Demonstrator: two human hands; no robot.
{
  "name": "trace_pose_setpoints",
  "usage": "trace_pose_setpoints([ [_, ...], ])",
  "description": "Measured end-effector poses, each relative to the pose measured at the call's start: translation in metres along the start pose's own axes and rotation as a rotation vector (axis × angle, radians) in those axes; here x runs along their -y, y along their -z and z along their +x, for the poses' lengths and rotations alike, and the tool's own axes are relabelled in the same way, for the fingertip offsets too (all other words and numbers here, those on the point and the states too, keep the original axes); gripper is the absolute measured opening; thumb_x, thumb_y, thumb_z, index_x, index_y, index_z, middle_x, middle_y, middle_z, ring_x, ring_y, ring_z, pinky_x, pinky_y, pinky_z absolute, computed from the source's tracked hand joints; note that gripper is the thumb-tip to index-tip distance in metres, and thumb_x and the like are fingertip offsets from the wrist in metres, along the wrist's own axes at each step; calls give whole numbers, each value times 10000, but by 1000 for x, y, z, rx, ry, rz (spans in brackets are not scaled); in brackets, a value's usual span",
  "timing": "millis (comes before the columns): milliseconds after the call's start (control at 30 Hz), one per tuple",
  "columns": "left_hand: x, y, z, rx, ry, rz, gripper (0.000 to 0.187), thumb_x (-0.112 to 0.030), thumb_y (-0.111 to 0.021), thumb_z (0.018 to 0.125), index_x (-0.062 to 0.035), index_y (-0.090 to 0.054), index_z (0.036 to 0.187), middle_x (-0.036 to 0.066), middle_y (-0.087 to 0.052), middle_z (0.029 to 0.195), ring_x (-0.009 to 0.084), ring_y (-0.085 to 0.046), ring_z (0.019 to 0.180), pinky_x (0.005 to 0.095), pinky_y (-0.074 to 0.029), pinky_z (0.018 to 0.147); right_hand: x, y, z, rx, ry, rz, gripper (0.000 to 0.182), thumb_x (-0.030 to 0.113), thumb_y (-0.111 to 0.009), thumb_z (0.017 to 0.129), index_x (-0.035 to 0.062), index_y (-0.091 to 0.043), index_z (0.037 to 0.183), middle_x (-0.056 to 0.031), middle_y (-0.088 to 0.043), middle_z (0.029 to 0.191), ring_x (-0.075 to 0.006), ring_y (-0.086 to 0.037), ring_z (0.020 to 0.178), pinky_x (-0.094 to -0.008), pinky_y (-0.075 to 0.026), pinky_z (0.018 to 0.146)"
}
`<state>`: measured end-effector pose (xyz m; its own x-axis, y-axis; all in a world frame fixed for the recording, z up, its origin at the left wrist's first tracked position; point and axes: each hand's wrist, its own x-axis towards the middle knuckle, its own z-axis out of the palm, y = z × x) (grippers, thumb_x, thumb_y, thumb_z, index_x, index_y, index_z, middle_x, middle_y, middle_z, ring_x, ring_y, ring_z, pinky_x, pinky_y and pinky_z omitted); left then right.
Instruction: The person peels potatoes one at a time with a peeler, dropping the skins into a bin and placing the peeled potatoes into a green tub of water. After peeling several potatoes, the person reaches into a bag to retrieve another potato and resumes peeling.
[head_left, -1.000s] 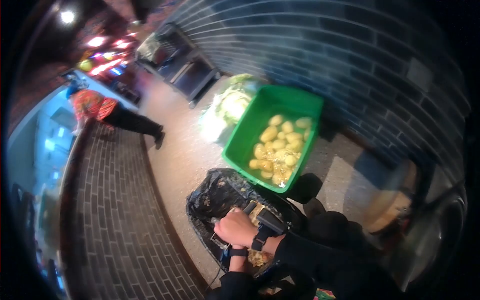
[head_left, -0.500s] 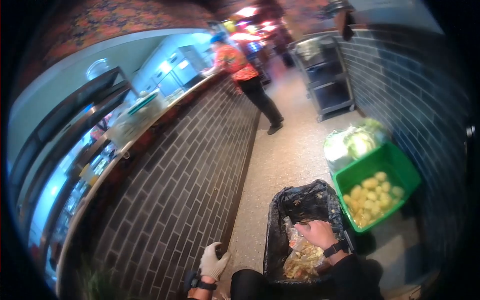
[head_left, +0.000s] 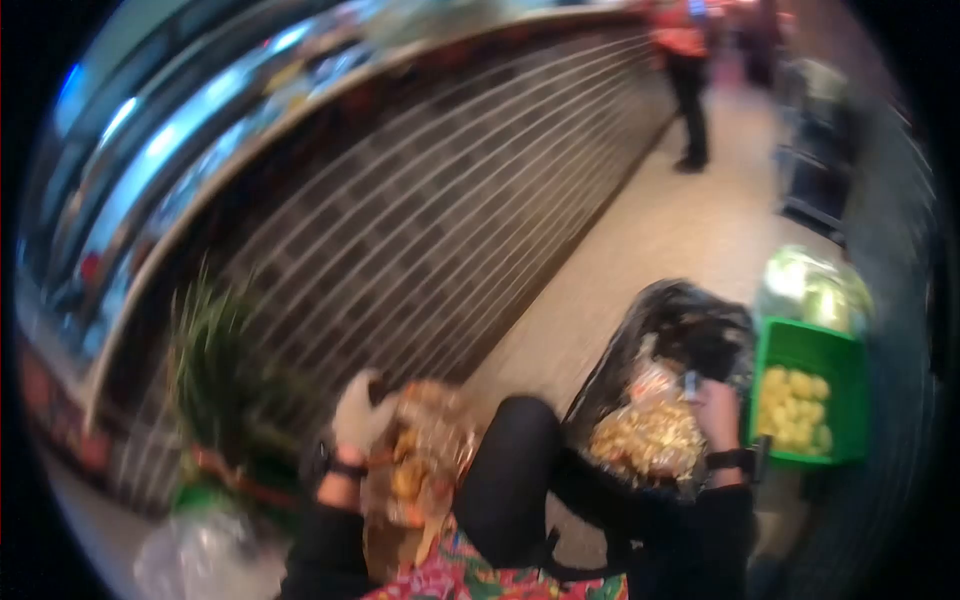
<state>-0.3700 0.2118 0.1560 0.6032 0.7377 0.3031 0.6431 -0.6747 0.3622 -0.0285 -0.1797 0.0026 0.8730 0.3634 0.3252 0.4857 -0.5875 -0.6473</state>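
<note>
My left hand (head_left: 362,415), in a pale glove, is beside a clear plastic bag (head_left: 440,430) with brownish-yellow potatoes (head_left: 407,478) in it. Its fingers look curved and apart, with nothing visible between them. My right hand (head_left: 717,412) is bare and closed, over the bin lined with a black bag (head_left: 620,350). From its fingers sticks a small pale tool (head_left: 690,385), too blurred to name exactly. Below it, peelings (head_left: 650,440) and a crumpled clear wrapper (head_left: 652,380) lie in the bin.
Right of the bin stands a green crate (head_left: 848,400) holding peeled potatoes (head_left: 795,410), with bagged leafy vegetables (head_left: 815,290) behind. A plant (head_left: 215,360) is at left by the tiled counter wall (head_left: 400,240). A person (head_left: 685,90) stands farther off near a trolley (head_left: 820,150).
My view has swung left and down, bringing the potato bag and plant into sight. My left hand is now beside the bag; my right hand stays over the bin.
</note>
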Motion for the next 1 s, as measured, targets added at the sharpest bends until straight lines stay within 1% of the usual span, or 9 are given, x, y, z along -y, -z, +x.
trace_pose_setpoints([
  [67,21,23,-13,-62,51,42,463,-311,-694,796,-81,-591,1184,159,-646,1143,329,-617,1064,399,-490,893,-5,2,2,94,-64,-22,117,89,-651,765,-22,-620,786,-242,-623,778,-432,-606,755,-446,-477,639],
  [200,36,83,-27,-159,88,184,417,-305,-682,801,-80,-610,1145,139,-663,1090,318,-638,1010,390,-503,859,-27,-18,1,59,50,-52,153,103,-653,779,-35,-586,791,-230,-596,719,-379,-588,670,-417,-459,630],
  [267,29,108,-35,-198,107,278,397,-296,-675,811,-79,-608,1137,134,-664,1068,325,-640,986,398,-507,836,-37,-29,-1,101,-103,137,162,117,-642,785,-34,-586,795,-229,-581,704,-370,-572,657,-416,-458,633],
  [367,43,109,-44,-215,172,333,384,-323,-665,814,-106,-608,1125,127,-662,1070,332,-636,991,411,-509,827,-11,-21,-3,199,-97,1,174,130,-639,787,-33,-581,784,-232,-576,705,-371,-574,665,-422,-462,643],
  [567,44,112,-63,168,360,343,421,-371,-659,788,-118,-623,1124,127,-676,1042,319,-650,977,412,-513,831,-44,-34,-10,162,-31,-104,174,134,-666,777,-19,-589,804,-219,-614,740,-369,-605,698,-413,-479,674],
  [667,34,163,-87,-88,115,374,360,-274,-658,811,-85,-625,1116,141,-679,1018,316,-657,955,383,-517,819,-35,-30,-11,219,-68,-99,176,127,-681,771,-17,-601,828,-213,-633,772,-366,-625,736,-410,-485,690],
  [833,-10,238,-105,-362,159,214,342,-143,-653,851,-35,-601,1172,104,-683,1014,188,-648,919,311,-497,850,-8,-33,-10,306,-99,-53,191,111,-687,784,-21,-628,908,-204,-662,822,-308,-651,766,-379,-492,717],
  [933,4,218,-91,-389,110,77,320,-133,-642,860,-34,-609,1162,87,-673,1010,172,-637,923,298,-492,855,3,-32,-10,312,-92,131,213,137,-688,822,-34,-643,942,-148,-673,826,-210,-609,754,-352,-480,732],
  [1000,19,173,-78,-315,40,101,321,-217,-653,847,-24,-626,1102,141,-685,955,217,-668,873,326,-514,797,-2,-31,-8,316,-86,91,211,136,-688,820,-32,-643,938,-142,-672,822,-205,-608,754,-351,-480,733],
])
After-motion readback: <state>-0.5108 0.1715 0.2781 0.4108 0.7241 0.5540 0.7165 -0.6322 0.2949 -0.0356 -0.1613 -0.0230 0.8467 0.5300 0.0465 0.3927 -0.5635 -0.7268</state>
